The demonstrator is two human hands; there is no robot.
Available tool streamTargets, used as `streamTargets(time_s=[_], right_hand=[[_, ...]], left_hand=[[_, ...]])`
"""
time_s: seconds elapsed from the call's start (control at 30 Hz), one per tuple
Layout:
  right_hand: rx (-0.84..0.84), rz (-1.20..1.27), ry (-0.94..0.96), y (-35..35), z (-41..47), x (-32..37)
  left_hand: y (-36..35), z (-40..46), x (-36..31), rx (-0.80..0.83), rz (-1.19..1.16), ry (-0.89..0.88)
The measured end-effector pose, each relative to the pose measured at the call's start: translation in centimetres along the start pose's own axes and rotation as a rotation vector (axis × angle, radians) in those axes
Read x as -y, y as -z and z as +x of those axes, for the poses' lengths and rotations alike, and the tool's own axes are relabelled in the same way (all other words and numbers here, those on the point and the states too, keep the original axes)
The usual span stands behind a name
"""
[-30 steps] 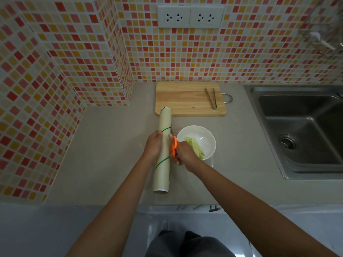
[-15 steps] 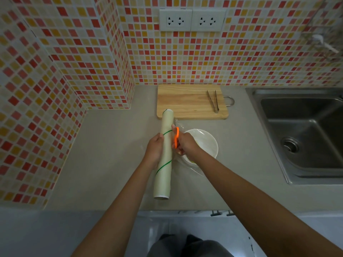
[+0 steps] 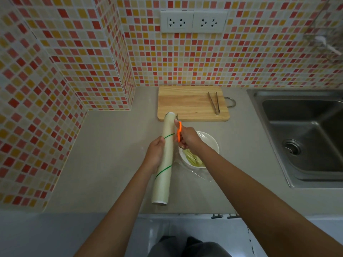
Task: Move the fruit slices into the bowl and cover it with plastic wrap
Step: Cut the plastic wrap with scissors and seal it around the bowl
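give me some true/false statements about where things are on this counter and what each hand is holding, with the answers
1. The left hand holds the plastic wrap roll. True.
2. The right hand holds the metal tongs. False: it grips orange-handled scissors; the tongs lie on the wooden cutting board.
3. The fruit slices are in the white bowl. True.
4. The fruit slices lie on the cutting board. False: the board carries only the tongs.
5. The sink is left of the bowl. False: it is to the right.
6. Clear film lies over the bowl. True.
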State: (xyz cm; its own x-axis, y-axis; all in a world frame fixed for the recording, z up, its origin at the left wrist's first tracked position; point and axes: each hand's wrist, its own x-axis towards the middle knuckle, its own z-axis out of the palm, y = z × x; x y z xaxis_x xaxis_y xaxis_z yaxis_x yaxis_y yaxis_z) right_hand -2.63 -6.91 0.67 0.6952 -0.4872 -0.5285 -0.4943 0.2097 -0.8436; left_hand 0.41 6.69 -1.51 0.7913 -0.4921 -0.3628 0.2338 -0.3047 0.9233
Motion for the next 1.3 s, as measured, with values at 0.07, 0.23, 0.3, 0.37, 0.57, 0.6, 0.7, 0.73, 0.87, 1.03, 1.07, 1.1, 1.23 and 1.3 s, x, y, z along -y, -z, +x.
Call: streamTargets(time_s=[0.07,0.23,0.3,0.37,0.57,0.6,0.7,0.73,0.87,1.03,1.07,1.1,1.23,1.3], right_hand=[[0.000,-0.003,0.019,0.2,0.2,0.4],[-0.008,0.072,0.065,1.1,0.1,1.9],[-0.027,0.110,0.078,1.8,-0.1,2.5],[-0.083,0.131,0.100,3.0,-0.5,2.7],[-0.438,-0.118,0.202,9.3,-3.0,-1.9],[-0.511,-0.228,0.193,10.3,-3.4,-3.3],[-0.643,-0.514,0.069,12.9,-4.2,-7.4],[-0.662,-0.603,0.020,13.4,-4.2,-8.5],[-0.652,-0.811,-0.098,14.6,-4.4,-11.3],[-0.641,-0.890,-0.111,14.5,-4.1,-11.2],[-0.641,-0.906,-0.107,14.5,-4.0,-11.0],[-0.639,-0.921,-0.103,14.4,-3.8,-10.8],[-0.624,-0.954,-0.099,14.4,-3.3,-10.4],[-0.621,-0.962,-0.095,14.4,-3.1,-10.4]], left_hand=[[0.1,-0.1,0.1,0.008,-0.008,-0.003],[0.8,-0.3,1.3,-0.051,0.070,-0.011],[1.1,-0.3,1.9,-0.114,0.181,-0.038],[1.2,-0.1,2.5,-0.165,0.271,-0.050],[0.7,0.2,4.2,-0.230,0.430,0.006],[0.4,0.1,4.5,-0.242,0.449,0.008],[-0.3,0.1,5.1,-0.287,0.516,-0.015],[-0.5,0.2,5.2,-0.306,0.539,-0.029],[-1.2,0.5,5.1,-0.372,0.647,-0.046],[-1.4,0.6,5.1,-0.410,0.882,0.001],[-1.3,0.6,5.1,-0.407,0.930,0.003],[-1.2,0.6,5.2,-0.403,0.948,-0.007],[-0.9,0.6,5.3,-0.391,0.866,-0.039],[-0.9,0.6,5.2,-0.388,0.825,-0.037]])
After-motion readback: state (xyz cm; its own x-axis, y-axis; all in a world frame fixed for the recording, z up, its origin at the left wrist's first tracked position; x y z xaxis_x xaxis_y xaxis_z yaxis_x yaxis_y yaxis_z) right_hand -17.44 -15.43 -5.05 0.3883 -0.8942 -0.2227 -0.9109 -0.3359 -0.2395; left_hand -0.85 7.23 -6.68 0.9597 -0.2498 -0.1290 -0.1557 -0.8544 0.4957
